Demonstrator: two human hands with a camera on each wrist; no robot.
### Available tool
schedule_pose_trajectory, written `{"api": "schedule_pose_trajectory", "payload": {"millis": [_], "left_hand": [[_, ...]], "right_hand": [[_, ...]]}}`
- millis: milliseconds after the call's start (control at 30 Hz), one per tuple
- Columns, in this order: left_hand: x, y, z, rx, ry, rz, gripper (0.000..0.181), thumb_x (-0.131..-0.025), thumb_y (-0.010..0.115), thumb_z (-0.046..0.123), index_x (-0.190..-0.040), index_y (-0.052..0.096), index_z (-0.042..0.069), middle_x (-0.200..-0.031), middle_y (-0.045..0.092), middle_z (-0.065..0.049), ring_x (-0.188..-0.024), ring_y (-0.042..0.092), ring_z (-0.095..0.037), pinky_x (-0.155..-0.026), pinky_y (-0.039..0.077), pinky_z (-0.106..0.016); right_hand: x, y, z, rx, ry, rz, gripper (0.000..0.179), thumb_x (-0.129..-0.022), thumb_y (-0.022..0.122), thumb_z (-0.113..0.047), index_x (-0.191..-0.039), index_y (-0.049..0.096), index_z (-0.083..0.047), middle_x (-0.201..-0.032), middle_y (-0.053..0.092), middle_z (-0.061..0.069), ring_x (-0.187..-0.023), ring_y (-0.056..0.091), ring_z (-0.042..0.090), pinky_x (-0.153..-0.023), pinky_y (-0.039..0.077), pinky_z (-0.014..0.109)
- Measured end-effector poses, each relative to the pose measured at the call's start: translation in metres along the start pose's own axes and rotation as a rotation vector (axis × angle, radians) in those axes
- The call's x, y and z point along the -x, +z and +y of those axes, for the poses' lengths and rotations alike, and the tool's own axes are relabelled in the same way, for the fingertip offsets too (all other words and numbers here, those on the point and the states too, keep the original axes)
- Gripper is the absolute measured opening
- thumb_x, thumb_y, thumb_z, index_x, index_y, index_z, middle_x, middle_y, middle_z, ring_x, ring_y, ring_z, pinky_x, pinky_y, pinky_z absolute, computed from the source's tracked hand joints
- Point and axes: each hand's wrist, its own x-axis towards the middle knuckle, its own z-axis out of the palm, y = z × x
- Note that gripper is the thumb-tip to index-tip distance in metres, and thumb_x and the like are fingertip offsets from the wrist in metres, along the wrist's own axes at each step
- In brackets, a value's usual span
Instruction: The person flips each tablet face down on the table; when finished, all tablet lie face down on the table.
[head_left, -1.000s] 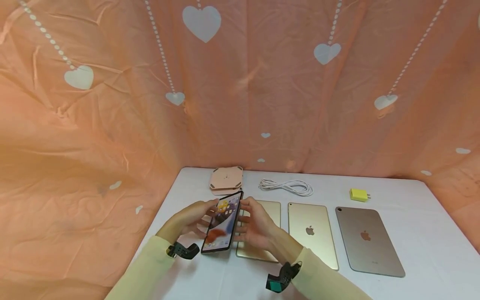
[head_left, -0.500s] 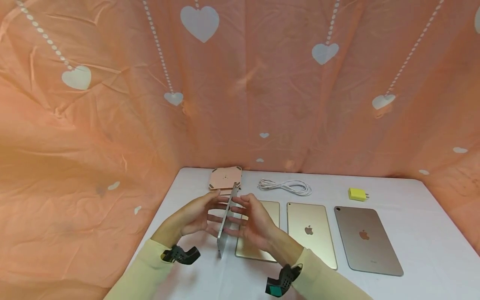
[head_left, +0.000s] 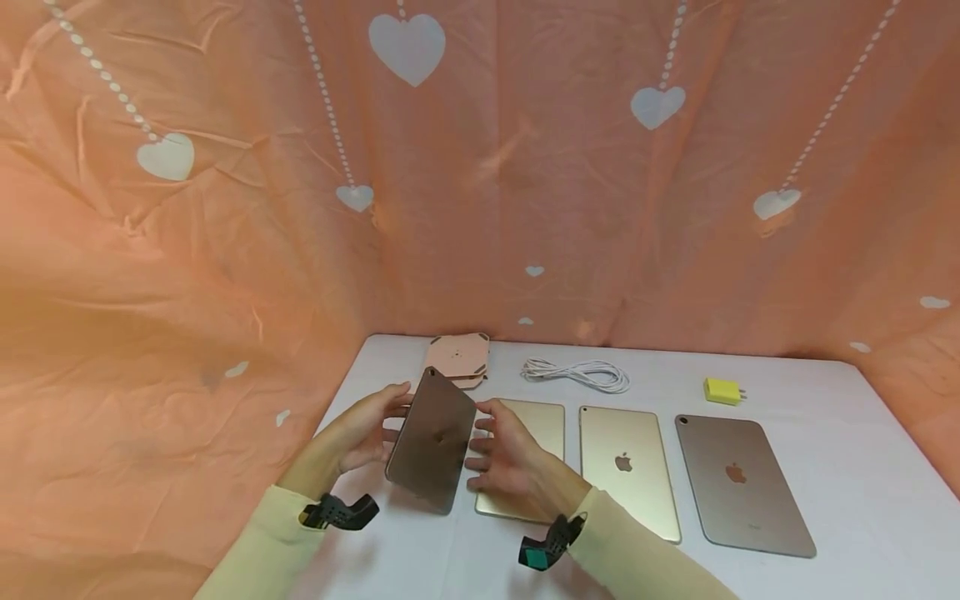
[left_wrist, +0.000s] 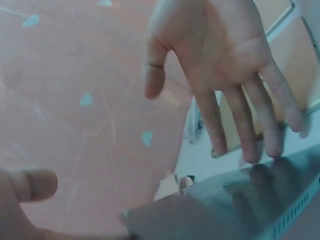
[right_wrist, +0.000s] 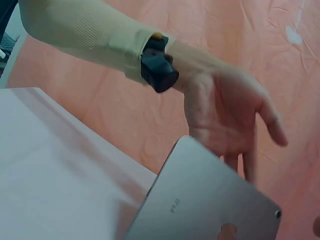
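Note:
A grey tablet (head_left: 431,442) stands tilted between the two hands above the white table, its back with the logo towards the head camera. My left hand (head_left: 363,437) supports its left edge, the fingers reaching behind it. In the right wrist view, that left hand (right_wrist: 225,110) has straight fingers partly hidden by the tablet (right_wrist: 200,185), thumb held away. My right hand (head_left: 513,458) is at the tablet's right edge. In the left wrist view, the right hand's straight fingertips (left_wrist: 252,155) meet the tablet's surface (left_wrist: 200,212), and its thumb stands apart.
Under the right hand lies a gold tablet (head_left: 546,421); to its right are another gold tablet (head_left: 626,496) and a grey one (head_left: 742,500). Behind them sit a pink square stand (head_left: 457,354), a coiled white cable (head_left: 577,374) and a yellow charger plug (head_left: 722,391). Orange curtain surrounds the table (head_left: 832,433).
The tablet has turned from its lit screen, through edge-on, to its grey back facing the head camera. My left hand has shifted a little left and the fingers of both hands have moved along its edges.

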Motion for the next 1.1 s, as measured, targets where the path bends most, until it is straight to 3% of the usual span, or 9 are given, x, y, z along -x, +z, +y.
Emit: {"api": "schedule_pose_trajectory", "payload": {"millis": [167, 333, 467, 567, 700, 867, 1100], "left_hand": [[-0.005, -0.006, -0.010, 0.013, -0.012, 0.102, 0.063, -0.116, 0.040, 0.046, -0.158, 0.034, 0.000, -0.146, 0.045, -0.023, -0.119, 0.058, -0.032, -0.091, 0.057, -0.042], [-0.012, -0.012, -0.020, -0.010, -0.033, 0.192, 0.062, -0.114, 0.041, 0.046, -0.150, 0.042, -0.004, -0.143, 0.047, -0.022, -0.120, 0.060, -0.033, -0.093, 0.058, -0.044], [-0.017, -0.016, -0.026, -0.108, -0.055, 0.245, 0.065, -0.112, 0.043, 0.049, -0.146, 0.047, -0.007, -0.137, 0.054, -0.021, -0.119, 0.062, -0.035, -0.094, 0.057, -0.046], [-0.022, -0.020, -0.031, -0.169, -0.064, 0.272, 0.065, -0.112, 0.044, 0.048, -0.144, 0.051, -0.008, -0.128, 0.059, -0.019, -0.114, 0.063, -0.033, -0.093, 0.057, -0.044], [-0.027, -0.025, -0.039, -0.208, -0.091, 0.280, 0.066, -0.112, 0.044, 0.049, -0.142, 0.052, -0.009, -0.122, 0.060, -0.019, -0.110, 0.060, -0.031, -0.089, 0.056, -0.040], [-0.033, -0.026, -0.043, -0.271, -0.115, 0.281, 0.068, -0.111, 0.045, 0.048, -0.145, 0.052, -0.010, -0.129, 0.057, -0.023, -0.114, 0.060, -0.036, -0.093, 0.058, -0.045], [-0.036, -0.022, -0.041, -0.324, -0.118, 0.278, 0.082, -0.110, 0.049, 0.051, -0.159, 0.038, -0.013, -0.160, 0.043, -0.036, -0.135, 0.055, -0.048, -0.112, 0.053, -0.061]], "right_hand": [[-0.004, 0.005, 0.007, -0.010, -0.044, 0.040, 0.099, -0.102, 0.050, -0.051, -0.170, 0.004, 0.005, -0.175, 0.002, 0.038, -0.162, 0.006, 0.063, -0.123, 0.004, 0.088], [-0.006, 0.012, 0.012, 0.013, -0.072, 0.090, 0.097, -0.102, 0.050, -0.047, -0.167, 0.007, 0.010, -0.170, 0.016, 0.037, -0.160, 0.018, 0.061, -0.123, 0.011, 0.087], [-0.011, 0.018, 0.014, 0.028, -0.076, 0.141, 0.086, -0.103, 0.050, -0.044, -0.161, 0.016, 0.011, -0.148, 0.030, 0.028, -0.145, 0.034, 0.052, -0.124, 0.022, 0.083], [-0.013, 0.022, 0.015, 0.059, -0.071, 0.180, 0.076, -0.105, 0.051, -0.044, -0.154, 0.025, 0.008, -0.135, 0.031, 0.021, -0.130, 0.037, 0.043, -0.120, 0.031, 0.077], [-0.014, 0.026, 0.018, 0.128, -0.077, 0.200, 0.079, -0.106, 0.052, -0.048, -0.159, 0.027, 0.006, -0.147, 0.035, 0.030, -0.126, 0.043, 0.042, -0.114, 0.039, 0.070], [-0.012, 0.028, 0.020, 0.178, -0.109, 0.188, 0.076, -0.108, 0.048, -0.048, -0.165, 0.029, -0.002, -0.160, 0.036, 0.036, -0.133, 0.051, 0.048, -0.113, 0.043, 0.066], [-0.011, 0.027, 0.019, 0.176, -0.145, 0.194, 0.076, -0.108, 0.051, -0.045, -0.166, 0.029, -0.001, -0.167, 0.025, 0.037, -0.140, 0.043, 0.050, -0.116, 0.043, 0.067]]}}
